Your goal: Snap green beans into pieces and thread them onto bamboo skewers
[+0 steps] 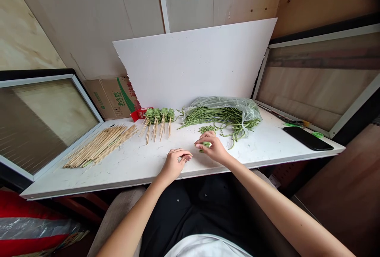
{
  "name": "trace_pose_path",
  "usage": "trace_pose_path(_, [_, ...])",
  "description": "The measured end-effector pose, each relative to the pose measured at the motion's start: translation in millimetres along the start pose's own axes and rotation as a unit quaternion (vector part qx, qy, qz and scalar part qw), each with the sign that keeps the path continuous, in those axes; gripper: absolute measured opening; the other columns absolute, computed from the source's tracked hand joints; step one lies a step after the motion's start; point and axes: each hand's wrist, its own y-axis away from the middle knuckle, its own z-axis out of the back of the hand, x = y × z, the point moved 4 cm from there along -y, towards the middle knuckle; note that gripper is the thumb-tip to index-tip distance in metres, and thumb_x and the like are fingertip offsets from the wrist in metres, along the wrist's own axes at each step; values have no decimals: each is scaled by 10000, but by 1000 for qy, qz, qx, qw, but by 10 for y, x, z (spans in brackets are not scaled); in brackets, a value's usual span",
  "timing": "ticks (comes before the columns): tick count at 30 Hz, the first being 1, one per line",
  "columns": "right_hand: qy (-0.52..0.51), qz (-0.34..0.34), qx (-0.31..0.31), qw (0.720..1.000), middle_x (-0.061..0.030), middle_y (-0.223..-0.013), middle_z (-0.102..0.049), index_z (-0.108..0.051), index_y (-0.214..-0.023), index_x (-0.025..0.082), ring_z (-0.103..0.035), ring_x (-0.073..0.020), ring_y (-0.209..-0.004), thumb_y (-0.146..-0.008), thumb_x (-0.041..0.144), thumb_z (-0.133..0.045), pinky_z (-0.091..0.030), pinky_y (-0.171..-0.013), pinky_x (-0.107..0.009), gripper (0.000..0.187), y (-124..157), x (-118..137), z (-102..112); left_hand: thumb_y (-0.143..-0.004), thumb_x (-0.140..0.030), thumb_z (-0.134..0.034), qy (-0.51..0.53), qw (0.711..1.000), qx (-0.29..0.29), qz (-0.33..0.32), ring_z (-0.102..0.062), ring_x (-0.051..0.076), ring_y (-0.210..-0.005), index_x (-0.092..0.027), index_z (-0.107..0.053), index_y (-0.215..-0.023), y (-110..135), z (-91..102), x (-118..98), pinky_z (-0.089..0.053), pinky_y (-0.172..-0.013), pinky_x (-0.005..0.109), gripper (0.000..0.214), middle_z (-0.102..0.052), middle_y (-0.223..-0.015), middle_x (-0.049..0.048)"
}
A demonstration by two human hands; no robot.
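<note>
My left hand (175,165) is above the table's front edge, its fingers curled in and the thumb pressed near the index finger. Whatever it may pinch is too small to make out. To its right, my right hand (213,148) curves its thumb and fingers around a small bunch of cut long bean pieces (204,145) at the tabletop. Just behind that hand lies a little pile of cut bean ends (207,129). Whole long beans (212,115) lie farther back, partly inside a clear plastic bag (225,102).
Bundles of bean pieces on skewers (160,115) stand back left, beside a red packet (139,114). Loose bamboo skewers (99,146) lie at left on the white table (124,172). A black phone (308,138) rests at right. A white board (196,67) and cardboard box (111,97) stand behind.
</note>
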Motion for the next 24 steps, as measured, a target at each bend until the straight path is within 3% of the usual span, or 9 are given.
trace_pose_path(2, [82,-20,-24,996,-95,-884,-689,-815,-921,245,-555,-297,-976,-936,443,-703,-441,-917,-473,228,-45,-189,139,-971,-324,-661,-6,1000,1,2,-699,225,-852,-219,-791,-954,2,-6,29,-513,-870,354,167,-780,-905,68])
trace_pose_path(5, [127,-48,-7,991,-99,-851,-702,-820,-907,239,-552,-303,-944,-934,503,-683,-447,-895,-477,299,-64,-390,241,-957,-307,-684,-19,1000,5,10,-700,235,-885,-217,-791,-954,10,-20,88,-512,-902,375,139,-787,-944,77])
trace_pose_path(10, [125,-38,55,990,-89,-847,-734,-819,-885,245,-570,-298,-952,-924,501,-695,-456,-903,-453,287,1,-398,148,-951,-314,-703,-28,999,9,12,-704,244,-905,-221,-794,-958,15,-31,125,-514,-929,400,131,-794,-955,76])
trace_pose_path(14, [141,-37,64,987,-75,-839,-747,-819,-871,256,-593,-293,-958,-915,496,-709,-457,-912,-434,268,37,-381,69,-949,-340,-704,-34,999,13,8,-699,246,-902,-226,-806,-955,11,-29,125,-528,-927,405,153,-790,-955,81])
trace_pose_path(20, [123,-57,-2,991,-96,-925,-762,-791,-914,223,-604,-299,-956,-1003,489,-570,-465,-908,-455,358,-19,-357,191,-962,-331,-680,-26,999,14,18,-673,239,-901,-229,-825,-1019,23,-2,142,-544,-862,365,186,-755,-945,93])
trace_pose_path(24, [66,-95,-59,992,-113,-960,-768,-749,-1122,200,-620,-302,-999,-1038,540,-475,-494,-881,-438,444,-69,-305,288,-1009,-238,-557,-25,1000,9,7,-654,225,-898,-214,-803,-1112,32,-3,176,-551,-862,362,268,-702,-931,97])
